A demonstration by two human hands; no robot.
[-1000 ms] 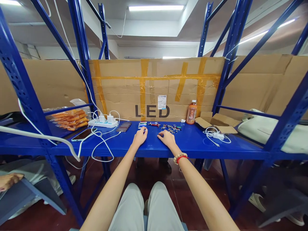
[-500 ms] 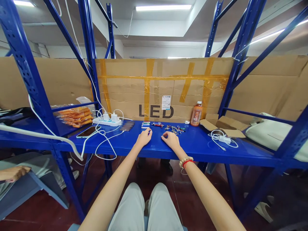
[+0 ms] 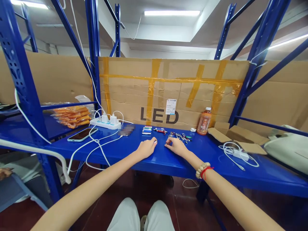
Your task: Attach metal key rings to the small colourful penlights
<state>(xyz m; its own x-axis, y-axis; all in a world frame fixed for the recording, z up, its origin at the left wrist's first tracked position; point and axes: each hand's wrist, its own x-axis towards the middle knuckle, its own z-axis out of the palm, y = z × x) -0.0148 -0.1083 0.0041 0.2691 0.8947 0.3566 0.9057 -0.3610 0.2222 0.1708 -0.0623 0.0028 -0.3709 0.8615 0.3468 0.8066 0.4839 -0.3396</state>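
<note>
My left hand (image 3: 146, 148) is closed just above the blue tabletop, and a small shiny tip shows at its fingers; the rest of what it holds is hidden. Facing it, my right hand (image 3: 177, 146) pinches thumb and forefinger together on something tiny and dark. Beyond the left hand lies a neat row of small coloured tubes (image 3: 146, 130). To its right are a few loose blue and red tubes (image 3: 160, 130) with metal ends. Past the right hand spreads a pile of small metal clips and parts (image 3: 181, 136).
On the left are a phone (image 3: 82, 134), a white power strip (image 3: 106, 123) with trailing cables and bagged orange items (image 3: 72, 116). At the right stand a drink bottle (image 3: 204, 122), an open cardboard box (image 3: 237, 134) and a coiled white cable (image 3: 238, 154). Cardboard (image 3: 125, 93) walls the back.
The view has moved closer to the table. My left hand has drawn back from the row of tubes toward the front edge. My right hand keeps its pinch.
</note>
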